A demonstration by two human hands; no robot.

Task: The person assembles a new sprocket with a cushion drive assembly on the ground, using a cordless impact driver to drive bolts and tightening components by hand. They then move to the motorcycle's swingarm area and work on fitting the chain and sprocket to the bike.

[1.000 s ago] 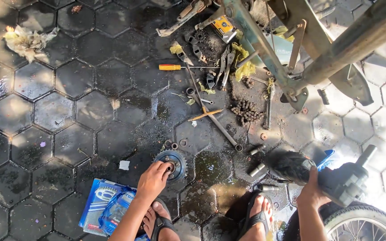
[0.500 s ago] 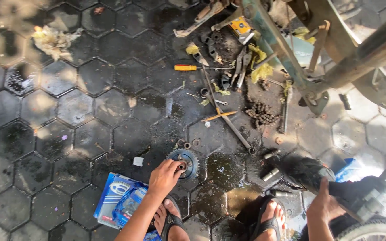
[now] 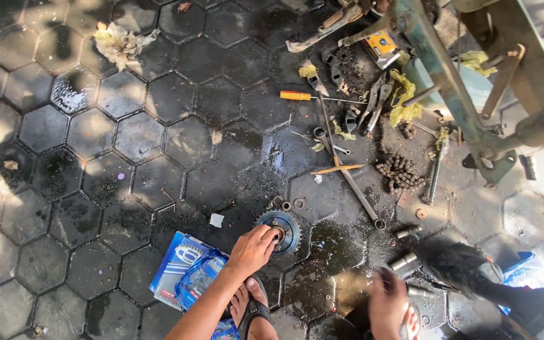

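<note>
Beside the blue packet [image 3: 187, 274], left hand [image 3: 253, 250] grips sprocket [image 3: 283, 230]; right hand [image 3: 386, 303] blurred, grip unclear.

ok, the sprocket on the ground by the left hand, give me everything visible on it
The sprocket is a round toothed metal disc, dark and greasy-looking, with a blue-tinted ring face and a paler hub at its centre. It lies flat on wet, oily hexagonal pavers. The left hand rests on its lower left edge, fingertips at the hub; whether it is a firm grip cannot be told. Three small rings lie just above it, apart from it, and a blue packet lies to its lower left.
</note>
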